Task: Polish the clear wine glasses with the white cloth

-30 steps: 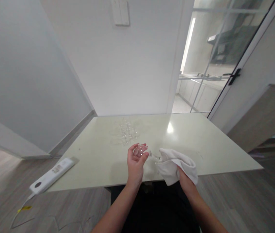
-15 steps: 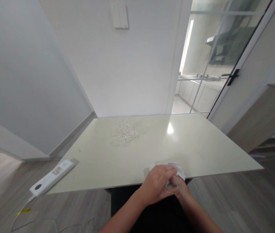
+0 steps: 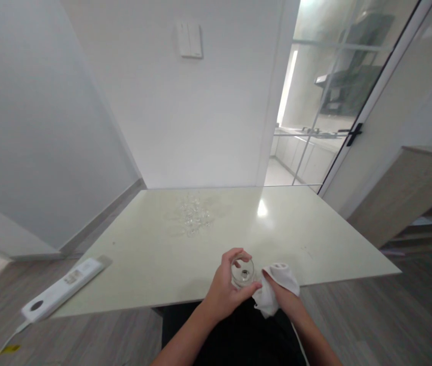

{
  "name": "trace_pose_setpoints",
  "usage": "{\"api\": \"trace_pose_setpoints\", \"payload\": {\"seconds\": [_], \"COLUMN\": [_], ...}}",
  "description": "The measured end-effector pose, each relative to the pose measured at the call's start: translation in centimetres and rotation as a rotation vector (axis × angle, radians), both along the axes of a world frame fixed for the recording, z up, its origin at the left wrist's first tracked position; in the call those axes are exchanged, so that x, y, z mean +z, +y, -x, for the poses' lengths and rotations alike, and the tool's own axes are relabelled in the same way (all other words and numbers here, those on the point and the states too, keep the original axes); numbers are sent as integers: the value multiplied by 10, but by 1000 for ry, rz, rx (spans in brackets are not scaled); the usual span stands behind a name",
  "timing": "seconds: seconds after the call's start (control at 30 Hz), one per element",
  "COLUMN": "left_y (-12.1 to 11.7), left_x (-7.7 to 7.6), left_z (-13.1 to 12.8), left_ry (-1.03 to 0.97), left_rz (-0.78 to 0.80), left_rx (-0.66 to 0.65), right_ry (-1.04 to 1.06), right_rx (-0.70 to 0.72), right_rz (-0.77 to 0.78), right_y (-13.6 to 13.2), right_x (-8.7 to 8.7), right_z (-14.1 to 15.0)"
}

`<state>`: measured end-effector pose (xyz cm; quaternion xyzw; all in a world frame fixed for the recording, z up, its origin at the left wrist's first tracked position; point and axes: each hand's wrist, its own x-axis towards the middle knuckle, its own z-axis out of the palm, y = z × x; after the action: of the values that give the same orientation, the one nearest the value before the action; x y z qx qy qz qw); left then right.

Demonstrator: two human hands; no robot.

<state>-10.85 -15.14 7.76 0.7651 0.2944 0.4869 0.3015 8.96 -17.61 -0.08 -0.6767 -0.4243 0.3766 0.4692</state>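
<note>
A clear drinking glass point(image 3: 245, 275) is held above the near edge of the table, right of its middle, tipped so that its round mouth faces the wearer. The left hand point(image 3: 226, 285) grips it, fingers curled around the far side and thumb stretched along the near side. Just to the right, the right hand point(image 3: 283, 297) is closed on a crumpled white cloth point(image 3: 265, 301), which covers most of its fingers; whether the cloth touches the glass I cannot tell. Both forearms come in from the near side, over the wearer's dark clothing point(image 3: 246, 338). The pale, glossy table point(image 3: 154, 267) spreads out beyond the hands, and a group of clear glassware point(image 3: 194, 216) stands close together on its far part, left of the middle; the single pieces are too faint to count. At the near left corner, a white power strip point(image 3: 63, 290) lies partly past the edge, its cord running down toward the grey wooden floor point(image 3: 105, 340). Along the far side rises a white wall point(image 3: 216, 127) with a switch panel point(image 3: 190, 40). On the far right are a glazed door point(image 3: 311, 96) with a black handle point(image 3: 354, 134) and, nearer, a wooden shelf unit point(image 3: 387, 188).
</note>
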Motion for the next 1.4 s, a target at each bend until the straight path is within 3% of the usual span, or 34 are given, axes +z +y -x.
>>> {"api": "trace_pose_setpoints", "payload": {"seconds": [0.07,0.1,0.17,0.2,0.3,0.43,0.53,0.63,0.77,0.87,1.0,1.13,1.4], "left_y": [3,3,3,3,2,8,22,43,65,70,68,67,67], "left_x": [0,-1,-5,-7,-12,-8,-12,-33,-72,-90,-95,-94,-96], "left_z": [-1,-3,-9,-13,-22,-17,-1,19,39,45,47,46,45], "left_ry": [22,71,189,229,273,346,414,498,675,735,742,728,743], "left_rz": [-6,-34,-131,-182,-213,-166,-164,-104,-51,-61,-86,-96,-101], "left_rx": [61,65,29,10,25,-28,-34,110,267,297,284,292,296], "right_ry": [45,72,39,-18,-140,-36,-2,-146,-427,-501,-585,-643,-642], "right_rx": [33,123,329,349,333,245,74,-88,-23,-27,-24,-55,-97], "right_rz": [20,9,-104,-179,-316,-347,-308,-287,-146,-41,61,68,64], "right_y": [-12,-17,-24,-26,-22,-7,17,57,117,152,185,208,227], "right_x": [8,14,29,36,52,50,46,53,76,88,87,78,70], "right_z": [-6,-6,-2,3,21,23,-6,-51,-99,-117,-129,-136,-139]}}
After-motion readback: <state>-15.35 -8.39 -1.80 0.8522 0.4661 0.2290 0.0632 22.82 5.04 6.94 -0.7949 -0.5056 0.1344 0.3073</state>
